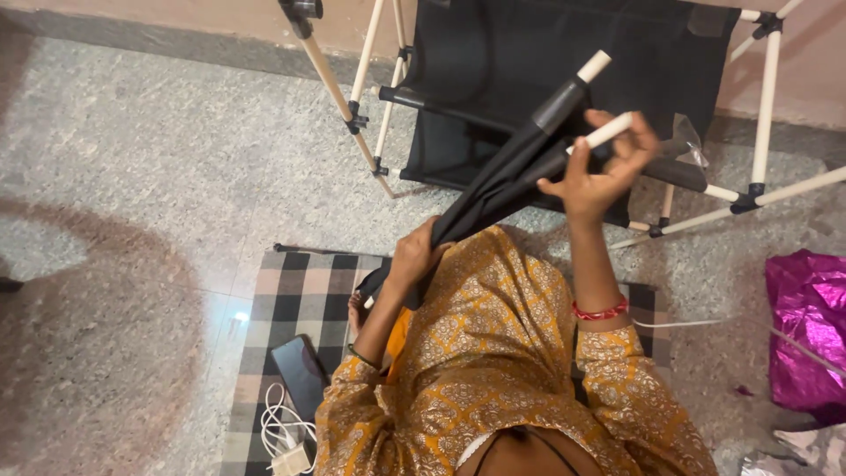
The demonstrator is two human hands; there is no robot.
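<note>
On the left, a phone (pixel 300 375) and a white charger (pixel 289 445) lie on the checked mat (pixel 291 291) beside our knee; if we shift our legs while tugging, we judge they could get knocked or the cable snagged.

Our left hand (pixel 412 256) sits low, just above the lap, closed tight around the gathered end of the black fabric (pixel 493 189), wrist bent down and forearm rising from the left sleeve. Should this grip slacken, the cloth would likely slide back along the poles and the bunching would come undone.

Further right, our right hand (pixel 604 172) is raised higher, palm toward us, fingers curled around a white pole (pixel 608 132) where it leaves the fabric sleeve; the thumb presses the cloth. A second pole (pixel 586 72) pokes out just above. Pulling the two hands apart too hard could, we think, jam the pole tip in the sleeve or strain the seam.

Behind stands the frame (pixel 762 115) with its black panel; a swinging pole end might strike it. A purple foil bag (pixel 806 326) lies on the floor at far right, well apart.
</note>
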